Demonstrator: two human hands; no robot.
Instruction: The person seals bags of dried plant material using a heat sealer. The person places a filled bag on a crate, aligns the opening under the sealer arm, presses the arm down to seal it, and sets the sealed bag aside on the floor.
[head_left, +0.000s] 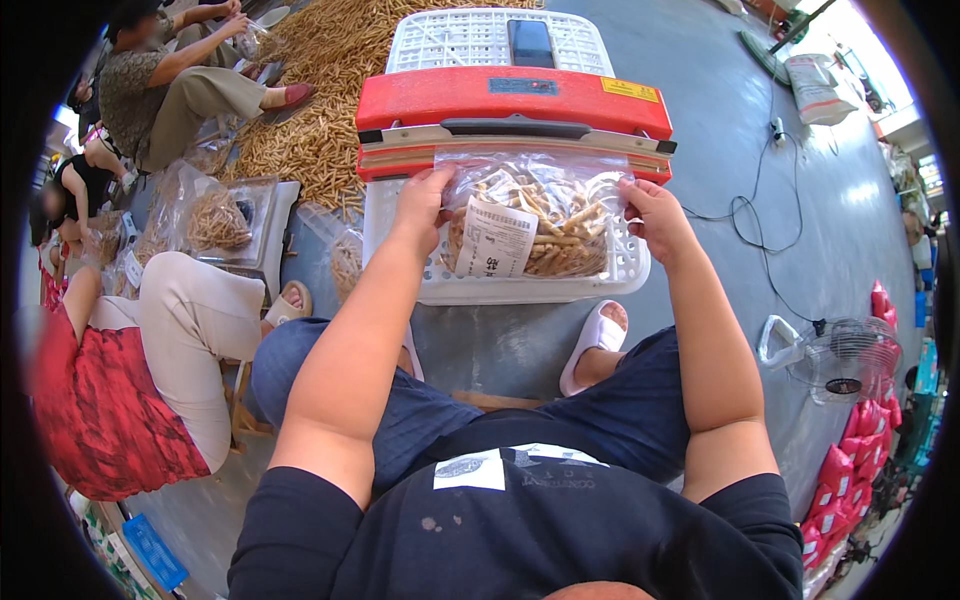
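Note:
A clear plastic bag (566, 251) of dried, root-like sticks lies before me, with a white printed label (495, 238) on its front. My left hand (425, 206) pinches its upper left corner. At the upper right corner, my right hand (651, 214) grips the plastic between thumb and fingers. The bag's top edge rests on the lower jaw of a red impulse heat sealer (420, 101). Above it, the sealer's dark-handled pressing bar (514, 129) is raised. Sealer and bag sit on an upturned white plastic basket (636, 270).
A smartphone (530, 43) lies on the basket behind the sealer. Loose sticks form a heap (322, 112) on the floor. People sit at left, near a scale (262, 225) bearing a filled bag. At right are a cable (761, 244), a fan (844, 364) and red packages (840, 480).

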